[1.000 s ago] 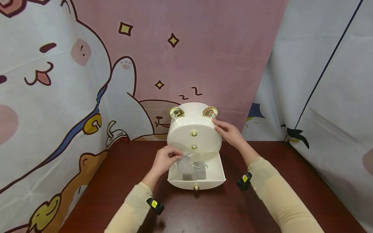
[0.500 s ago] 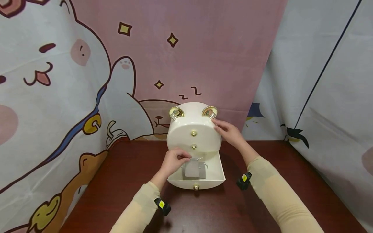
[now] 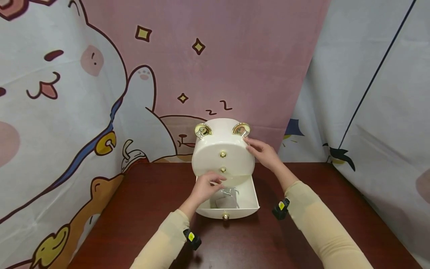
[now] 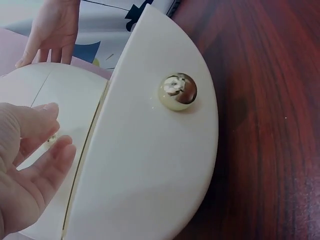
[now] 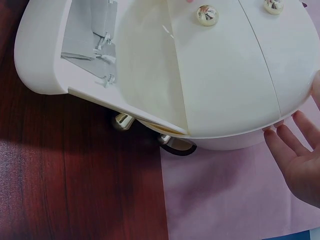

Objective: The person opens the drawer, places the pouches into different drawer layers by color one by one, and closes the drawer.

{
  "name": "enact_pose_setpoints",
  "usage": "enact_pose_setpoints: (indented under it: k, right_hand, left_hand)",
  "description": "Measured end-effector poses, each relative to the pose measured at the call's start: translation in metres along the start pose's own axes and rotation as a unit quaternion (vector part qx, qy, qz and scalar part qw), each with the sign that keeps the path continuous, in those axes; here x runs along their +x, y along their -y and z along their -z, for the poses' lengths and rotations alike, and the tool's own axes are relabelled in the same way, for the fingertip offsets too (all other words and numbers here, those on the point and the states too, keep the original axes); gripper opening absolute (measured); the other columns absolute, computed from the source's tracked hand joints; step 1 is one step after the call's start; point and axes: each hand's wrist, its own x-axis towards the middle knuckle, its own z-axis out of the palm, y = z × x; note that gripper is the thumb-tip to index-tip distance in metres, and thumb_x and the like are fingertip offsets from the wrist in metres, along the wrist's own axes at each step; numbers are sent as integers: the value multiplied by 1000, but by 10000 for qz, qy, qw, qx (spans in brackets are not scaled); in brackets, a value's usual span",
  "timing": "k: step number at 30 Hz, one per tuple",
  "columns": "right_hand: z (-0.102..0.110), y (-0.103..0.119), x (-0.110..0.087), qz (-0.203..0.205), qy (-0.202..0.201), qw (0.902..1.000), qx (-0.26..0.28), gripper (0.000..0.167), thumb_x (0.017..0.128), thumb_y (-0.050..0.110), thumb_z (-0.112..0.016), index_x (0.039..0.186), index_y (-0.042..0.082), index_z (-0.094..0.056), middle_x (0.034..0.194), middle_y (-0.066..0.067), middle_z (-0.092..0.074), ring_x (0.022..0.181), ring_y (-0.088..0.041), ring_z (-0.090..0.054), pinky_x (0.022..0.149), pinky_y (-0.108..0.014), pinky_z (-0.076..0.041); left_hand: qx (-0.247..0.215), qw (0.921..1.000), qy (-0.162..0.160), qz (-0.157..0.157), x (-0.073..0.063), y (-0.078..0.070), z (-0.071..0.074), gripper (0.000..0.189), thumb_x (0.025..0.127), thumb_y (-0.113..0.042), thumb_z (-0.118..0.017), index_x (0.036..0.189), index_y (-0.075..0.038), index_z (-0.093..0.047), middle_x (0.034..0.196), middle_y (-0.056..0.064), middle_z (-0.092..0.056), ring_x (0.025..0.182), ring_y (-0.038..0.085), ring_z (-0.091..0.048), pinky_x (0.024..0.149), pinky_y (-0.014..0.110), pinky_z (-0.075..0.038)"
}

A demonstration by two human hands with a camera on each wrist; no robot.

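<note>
A cream rounded drawer box (image 3: 209, 158) with gold ears stands on the table, its bottom drawer (image 3: 248, 201) pulled out. Inside lie grey drawstring pouches (image 3: 226, 200), overlapping each other, with shiny cords; the right wrist view shows the pouches (image 5: 90, 30) too. Over the drawer's left part hovers my left hand (image 3: 205, 186), thumb and fingers apart with nothing between them. My right hand (image 3: 265, 155) touches the box's upper right edge beneath the right ear (image 3: 241, 129), fingers along its side and thumb near the front face, as the right wrist view shows my fingers (image 5: 285, 145) there.
The box sits on a dark red-brown wooden table (image 3: 151, 209). Right behind it hangs a pink cartoon cloth (image 3: 255, 67). Gold knobs stick out from the drawer fronts, with the lowest knob (image 3: 226, 216) toward me. Gold feet (image 5: 123, 121) show under the box.
My left hand has moved right over the drawer, lowered a grey pouch onto the other and let go of it. My right hand has stayed at the box's edge.
</note>
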Motion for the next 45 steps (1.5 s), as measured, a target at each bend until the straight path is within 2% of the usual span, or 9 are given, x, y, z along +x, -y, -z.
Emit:
enact_pose_setpoints:
  k: [13, 17, 21, 27, 32, 40, 45]
  right_hand:
    - [0, 1, 0, 20, -19, 10000, -32, 51, 98, 42, -60, 145, 24, -53, 152, -4, -45, 138, -32, -41, 106, -53, -39]
    - [0, 1, 1, -4, -18, 10000, -8, 50, 99, 40, -60, 145, 24, -53, 152, -4, -44, 138, -32, -41, 106, -52, -39]
    - [0, 3, 0, -13, -10, 10000, 27, 50, 99, 40, -61, 145, 24, -53, 152, -4, -44, 138, -32, -41, 106, -52, -39]
    - [1, 4, -1, 14, 11, 10000, -17, 50, 99, 41, -60, 145, 24, -53, 152, -5, -45, 138, -33, -40, 107, -54, -38]
    - [1, 4, -1, 6, 15, 10000, -17, 50, 99, 40, -60, 145, 23, -53, 152, -5, -44, 138, -33, -40, 107, -54, -38]
    - [1, 4, -1, 161, -8, 9998, -100, 48, 99, 37, -60, 145, 21, -54, 150, -7, -46, 137, -32, -42, 106, -53, -39]
    - [1, 5, -2, 155, 10, 9998, -102, 49, 99, 37, -61, 145, 21, -53, 151, -7, -46, 137, -33, -42, 106, -53, -39]
  left_hand:
    - [29, 9998, 68, 187, -17, -7, 12, 19, 87, -4, -75, 105, 0, -74, 101, 10, -72, 89, 25, -70, 75, 32, -57]
    - [-142, 9994, 115, 305, -26, -13, 15, 19, 88, -9, -76, 105, -3, -74, 101, 8, -74, 90, 22, -71, 76, 29, -57]
    - [-439, 9985, 118, 305, -36, -18, 16, 21, 86, -6, -76, 107, -1, -74, 101, 8, -74, 90, 22, -71, 76, 32, -57]
    - [-784, 9963, 62, 359, -47, -25, 13, 24, 85, -6, -78, 108, -6, -74, 98, 7, -74, 88, 19, -71, 72, 33, -58]
    - [-941, 9945, 159, 438, -58, -31, 8, 26, 84, -9, -79, 109, -7, -74, 95, 8, -75, 87, 16, -70, 71, 33, -58]
    - [-960, 9942, 365, 327, -78, -33, -7, 29, 82, 1, -78, 110, 0, -72, 93, 16, -73, 83, 17, -70, 70, 33, -58]
    - [-965, 9943, 359, 281, -88, -53, -8, 28, 81, 6, -75, 108, 7, -70, 90, 22, -72, 81, 17, -69, 70, 33, -58]
